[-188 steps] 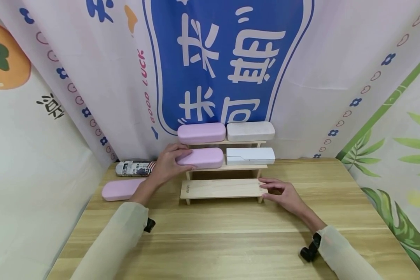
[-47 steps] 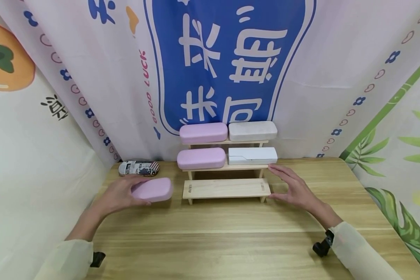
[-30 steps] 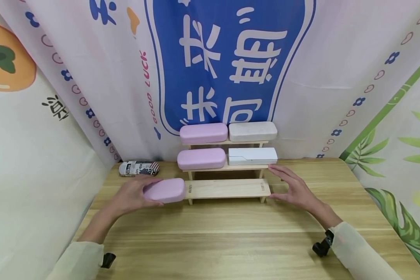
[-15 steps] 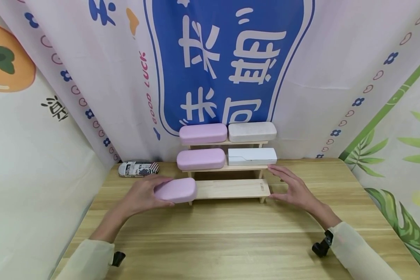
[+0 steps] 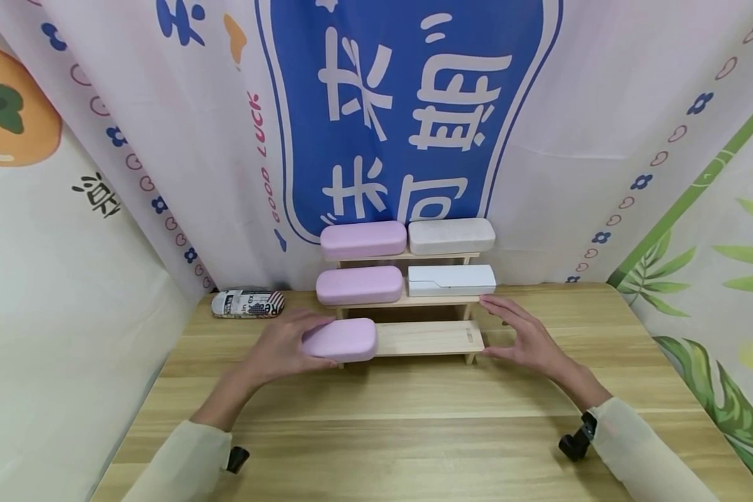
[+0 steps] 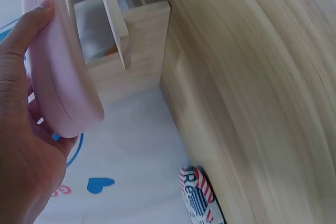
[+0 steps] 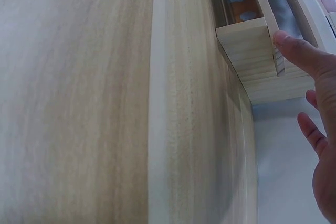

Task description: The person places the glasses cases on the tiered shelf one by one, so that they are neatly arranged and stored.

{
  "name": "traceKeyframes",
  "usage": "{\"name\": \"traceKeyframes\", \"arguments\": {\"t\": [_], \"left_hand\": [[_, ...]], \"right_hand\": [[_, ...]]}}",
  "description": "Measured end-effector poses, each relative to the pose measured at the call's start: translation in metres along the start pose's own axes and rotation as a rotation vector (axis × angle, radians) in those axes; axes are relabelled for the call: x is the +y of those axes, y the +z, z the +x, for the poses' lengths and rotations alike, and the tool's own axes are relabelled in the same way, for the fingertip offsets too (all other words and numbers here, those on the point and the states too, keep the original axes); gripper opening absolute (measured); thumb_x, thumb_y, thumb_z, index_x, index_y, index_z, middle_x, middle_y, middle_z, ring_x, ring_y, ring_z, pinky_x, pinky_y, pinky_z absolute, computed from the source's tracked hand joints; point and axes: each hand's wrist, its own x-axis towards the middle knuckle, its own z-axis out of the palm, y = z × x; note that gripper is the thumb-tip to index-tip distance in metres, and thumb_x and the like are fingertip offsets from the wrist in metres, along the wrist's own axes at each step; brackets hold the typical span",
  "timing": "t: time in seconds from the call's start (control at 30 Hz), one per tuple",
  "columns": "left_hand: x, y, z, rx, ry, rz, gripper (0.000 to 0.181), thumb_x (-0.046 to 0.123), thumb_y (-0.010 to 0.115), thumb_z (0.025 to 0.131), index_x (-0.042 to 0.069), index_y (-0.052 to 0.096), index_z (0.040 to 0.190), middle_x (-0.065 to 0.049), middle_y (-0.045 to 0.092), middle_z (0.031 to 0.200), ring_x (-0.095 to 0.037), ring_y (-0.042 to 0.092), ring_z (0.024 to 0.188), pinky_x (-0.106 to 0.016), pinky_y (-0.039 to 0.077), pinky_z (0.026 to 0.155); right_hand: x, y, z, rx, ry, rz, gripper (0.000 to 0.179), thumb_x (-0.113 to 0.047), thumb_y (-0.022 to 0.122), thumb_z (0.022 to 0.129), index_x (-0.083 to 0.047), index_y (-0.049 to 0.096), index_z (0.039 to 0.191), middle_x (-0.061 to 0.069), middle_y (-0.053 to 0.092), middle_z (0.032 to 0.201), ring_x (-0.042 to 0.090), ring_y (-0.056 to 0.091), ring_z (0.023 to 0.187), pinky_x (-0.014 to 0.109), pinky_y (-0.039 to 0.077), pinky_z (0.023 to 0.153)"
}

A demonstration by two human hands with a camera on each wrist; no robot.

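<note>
My left hand (image 5: 286,346) grips a pink glasses case (image 5: 341,340) by its left end, thumb on the near side and fingers behind. In the head view the case overlaps the left end of the lowest shelf of a three-tier wooden stand (image 5: 429,339); the left wrist view shows the case (image 6: 60,61) tilted beside the stand's shelf. My right hand (image 5: 527,341) touches the stand's right end, thumb at the lowest shelf and extended fingers at the middle one. On the middle shelf lie another pink case (image 5: 360,285) and a white case (image 5: 452,281).
The top shelf carries a pink case (image 5: 363,239) and a pale grey case (image 5: 452,236). A printed glasses case with black lettering (image 5: 247,304) lies at the table's back left. Behind the wooden table (image 5: 376,439) hangs a printed curtain (image 5: 539,167).
The pink case that lay on the table's left is now in my left hand, which has carried it rightward to the lowest shelf. My right hand has stayed at the stand's right end.
</note>
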Motion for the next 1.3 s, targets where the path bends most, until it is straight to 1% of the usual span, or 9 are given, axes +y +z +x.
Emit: {"name": "traceKeyframes", "arguments": {"t": [0.13, 0.3, 0.43, 0.57, 0.77, 0.87, 1.03, 1.13, 1.3], "left_hand": [[0.007, 0.006, 0.005, 0.012, 0.008, 0.004, 0.081, 0.044, 0.102, 0.061, 0.006, 0.076, 0.128, -0.016, 0.077, 0.125, -0.036, 0.071, 0.115, -0.054, 0.058, 0.099], [0.017, 0.012, 0.009, 0.009, -0.009, 0.006, 0.082, 0.044, 0.102, 0.062, 0.007, 0.075, 0.131, -0.017, 0.076, 0.127, -0.036, 0.072, 0.117, -0.053, 0.059, 0.101], [0.023, 0.016, 0.013, 0.010, -0.016, 0.003, 0.082, 0.043, 0.102, 0.063, 0.008, 0.075, 0.132, -0.019, 0.075, 0.129, -0.038, 0.071, 0.120, -0.053, 0.059, 0.103], [0.029, 0.021, 0.018, 0.009, -0.011, -0.005, 0.081, 0.043, 0.103, 0.061, 0.009, 0.075, 0.130, -0.016, 0.076, 0.127, -0.036, 0.071, 0.120, -0.051, 0.059, 0.103], [0.037, 0.031, 0.027, 0.025, 0.003, 0.001, 0.079, 0.042, 0.104, 0.059, 0.011, 0.076, 0.126, -0.009, 0.078, 0.122, -0.028, 0.071, 0.116, -0.045, 0.061, 0.099], [0.040, 0.036, 0.032, 0.031, 0.015, 0.011, 0.079, 0.044, 0.104, 0.059, 0.011, 0.076, 0.125, -0.008, 0.078, 0.120, -0.026, 0.072, 0.114, -0.043, 0.061, 0.098], [0.046, 0.042, 0.039, 0.031, 0.016, 0.017, 0.079, 0.045, 0.103, 0.061, 0.011, 0.076, 0.126, -0.009, 0.078, 0.122, -0.027, 0.072, 0.115, -0.044, 0.060, 0.100], [0.049, 0.045, 0.041, 0.035, 0.015, 0.029, 0.079, 0.048, 0.102, 0.062, 0.011, 0.077, 0.126, -0.008, 0.078, 0.123, -0.027, 0.072, 0.117, -0.043, 0.060, 0.101], [0.053, 0.052, 0.046, 0.042, 0.019, 0.037, 0.078, 0.051, 0.101, 0.063, 0.013, 0.077, 0.126, -0.007, 0.079, 0.123, -0.025, 0.072, 0.116, -0.040, 0.060, 0.100]], "right_hand": [[0.001, 0.001, -0.001, 0.008, -0.009, 0.009, 0.106, -0.016, 0.104, 0.058, -0.003, 0.056, 0.151, 0.016, 0.056, 0.155, 0.030, 0.057, 0.139, 0.002, 0.038, 0.109], [0.002, 0.001, -0.002, 0.009, -0.001, 0.014, 0.108, -0.016, 0.104, 0.057, -0.005, 0.055, 0.152, 0.016, 0.056, 0.156, 0.029, 0.055, 0.142, 0.005, 0.032, 0.116], [0.002, 0.002, -0.001, 0.006, 0.004, 0.009, 0.108, -0.017, 0.104, 0.057, -0.004, 0.055, 0.152, 0.016, 0.056, 0.156, 0.029, 0.055, 0.142, 0.005, 0.029, 0.118], [0.001, 0.001, 0.000, 0.010, 0.000, 0.008, 0.108, -0.017, 0.104, 0.057, -0.004, 0.056, 0.152, 0.017, 0.056, 0.155, 0.032, 0.055, 0.141, 0.006, 0.028, 0.120], [0.001, 0.001, 0.000, 0.008, 0.002, 0.004, 0.108, -0.016, 0.104, 0.057, -0.005, 0.055, 0.153, 0.017, 0.056, 0.155, 0.033, 0.055, 0.140, 0.005, 0.029, 0.118], [0.001, 0.001, 0.000, 0.006, 0.008, 0.001, 0.108, -0.016, 0.104, 0.058, -0.006, 0.055, 0.153, 0.017, 0.056, 0.156, 0.030, 0.055, 0.142, 0.003, 0.033, 0.113], [0.001, 0.001, -0.001, -0.001, 0.017, -0.008, 0.108, -0.018, 0.104, 0.058, -0.006, 0.055, 0.153, 0.016, 0.055, 0.156, 0.025, 0.053, 0.144, 0.002, 0.038, 0.109], [0.001, 0.001, -0.001, -0.005, 0.018, -0.006, 0.108, -0.018, 0.104, 0.058, -0.006, 0.054, 0.153, 0.016, 0.055, 0.156, 0.024, 0.053, 0.144, 0.003, 0.037, 0.110], [-0.001, 0.000, 0.001, -0.011, 0.022, 0.000, 0.108, -0.016, 0.104, 0.058, -0.005, 0.054, 0.153, 0.017, 0.055, 0.156, 0.026, 0.054, 0.143, 0.003, 0.032, 0.114]]}}
